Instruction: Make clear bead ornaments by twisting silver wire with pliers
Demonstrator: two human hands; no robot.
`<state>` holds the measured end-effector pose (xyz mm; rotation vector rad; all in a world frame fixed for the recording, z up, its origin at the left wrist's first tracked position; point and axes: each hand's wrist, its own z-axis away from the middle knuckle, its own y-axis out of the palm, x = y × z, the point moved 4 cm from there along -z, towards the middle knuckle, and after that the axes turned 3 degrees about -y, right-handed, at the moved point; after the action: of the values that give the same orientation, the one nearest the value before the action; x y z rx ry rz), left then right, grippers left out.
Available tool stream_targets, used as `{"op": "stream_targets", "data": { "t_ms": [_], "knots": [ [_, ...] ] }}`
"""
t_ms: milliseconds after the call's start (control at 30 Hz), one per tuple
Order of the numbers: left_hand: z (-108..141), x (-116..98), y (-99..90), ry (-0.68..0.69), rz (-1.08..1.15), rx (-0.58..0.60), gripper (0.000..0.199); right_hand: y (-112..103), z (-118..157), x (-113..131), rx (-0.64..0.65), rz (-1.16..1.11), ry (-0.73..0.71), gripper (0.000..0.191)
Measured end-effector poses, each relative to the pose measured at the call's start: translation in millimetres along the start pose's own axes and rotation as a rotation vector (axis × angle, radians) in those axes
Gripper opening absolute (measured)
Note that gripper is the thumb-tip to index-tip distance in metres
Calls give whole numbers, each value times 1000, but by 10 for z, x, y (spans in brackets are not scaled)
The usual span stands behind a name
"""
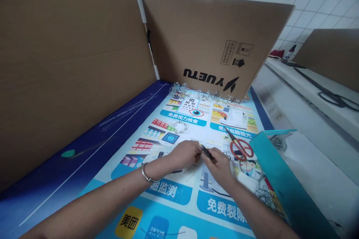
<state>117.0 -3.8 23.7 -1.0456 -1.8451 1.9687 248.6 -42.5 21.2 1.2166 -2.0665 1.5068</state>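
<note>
Two hands meeting at black pliers, poster below, cardboard along left edge

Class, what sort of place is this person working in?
Probably a makeshift workspace in a tiled room: a blue printed poster spread flat, upright brown cardboard sheets, and a white tiled wall.

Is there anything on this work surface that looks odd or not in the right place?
Yes: a shiny transparent tangle lies bunched along the foot of the cardboard sheet, and thin loose wires are scattered across the dark blue edge of the banner, looking stray and untidy.
</note>
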Motion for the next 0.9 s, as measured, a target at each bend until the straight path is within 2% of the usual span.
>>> {"op": "stream_targets", "data": {
  "t_ms": [133,267,467,667,900],
  "knots": [
    [-1,-46,-38,25,-87,0,11,-56,5,-36,-55,-47,31,20],
    [168,-176,-113,60,-192,7,10,-94,22,-70,-87,-101,45,19],
    [379,-421,-18,141,-306,59,13,-83,55,-90,-97,-123,28,22],
    [335,-565,-1,179,-364,118,15,-37,99,-153,-84,-101,-8,23],
    [265,-575,22,204,-367,207,12,10,151,-223,-47,-65,-62,23]
  ]
}}
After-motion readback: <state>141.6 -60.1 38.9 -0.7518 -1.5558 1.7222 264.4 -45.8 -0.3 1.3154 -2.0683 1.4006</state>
